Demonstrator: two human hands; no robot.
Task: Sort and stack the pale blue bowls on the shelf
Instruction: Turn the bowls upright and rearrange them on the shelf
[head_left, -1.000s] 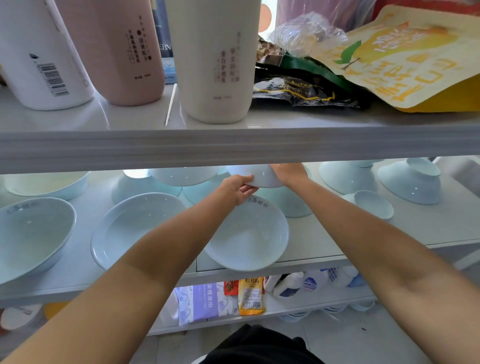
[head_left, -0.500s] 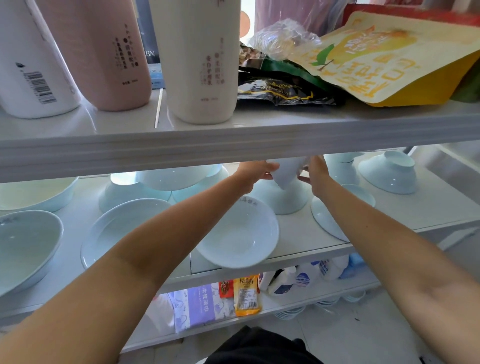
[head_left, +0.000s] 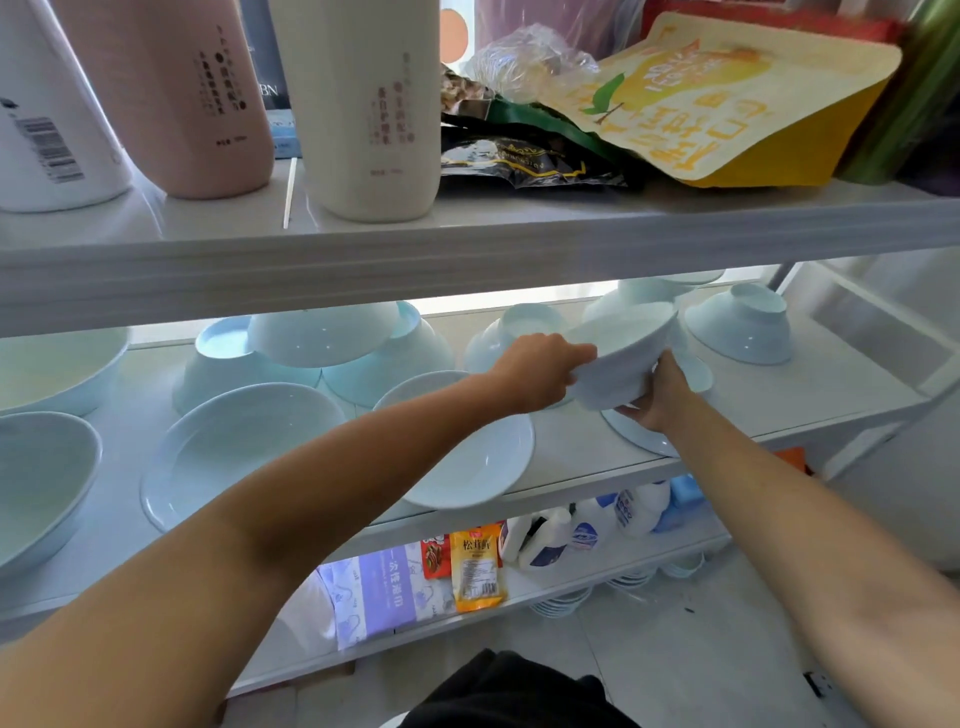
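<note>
Flipped rim-up since earlier, small pale blue bowl (head_left: 621, 353) held above middle shelf (head_left: 831, 400) toward 3 o'clock; left hand (head_left: 540, 371) pinching its 9 o'clock rim, right hand (head_left: 660, 400) gripping its base.

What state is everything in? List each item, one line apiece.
held bowl: in the air above the shelf, tilted, gripped by both hands.
left hand: pinches the held bowl's left rim.
right hand: holds its base from below.
shallow dish: upright, overhanging the shelf edge.
right-end bowl: upside down, foot up.
perched bowl: upright atop two inverted bowls.
cream bottle: standing upright.
yellow pouch: lying atop other bags.
</note>
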